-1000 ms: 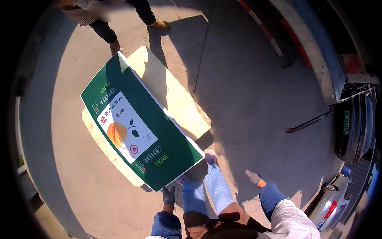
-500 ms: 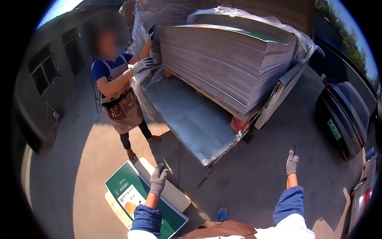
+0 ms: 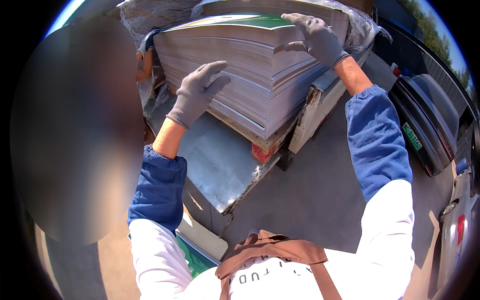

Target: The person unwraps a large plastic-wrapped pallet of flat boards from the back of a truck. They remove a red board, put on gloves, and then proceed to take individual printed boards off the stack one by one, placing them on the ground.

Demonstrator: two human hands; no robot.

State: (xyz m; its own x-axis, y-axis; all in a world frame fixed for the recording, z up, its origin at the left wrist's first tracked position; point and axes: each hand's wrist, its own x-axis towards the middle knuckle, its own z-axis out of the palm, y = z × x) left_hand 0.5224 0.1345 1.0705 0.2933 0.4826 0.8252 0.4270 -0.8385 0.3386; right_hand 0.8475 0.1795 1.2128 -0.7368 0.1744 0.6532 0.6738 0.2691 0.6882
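Note:
A tall stack of flat cardboard sheets [image 3: 215, 65] rises in front of me, its top sheet printed green and white. My right hand [image 3: 320, 41], in a grey glove, is at the stack's near right corner. Its fingers lie over the green top edge and the thumb points along the side, apart from them; whether it touches the sheet I cannot tell. My left hand [image 3: 195, 95], gloved alike, hovers before the stack's long side with thumb and fingers parted and nothing between them. At the far left end, a co-worker's gloved hand [image 3: 148, 41] is by the stack's edge.
The stack sits on a wooden pallet [image 3: 235, 124] upon a metal platform [image 3: 215, 160]. Plastic wrap [image 3: 367, 30] hangs around the stack. A large blurred patch covers the co-worker at left. Green printed sheets [image 3: 197, 255] lie low by my left arm. Dark [image 3: 425, 120] and silver cars stand right.
I have come closer to the stack. Both my hands have risen and reached forward, the right one to the top corner. The co-worker now appears much nearer on the left.

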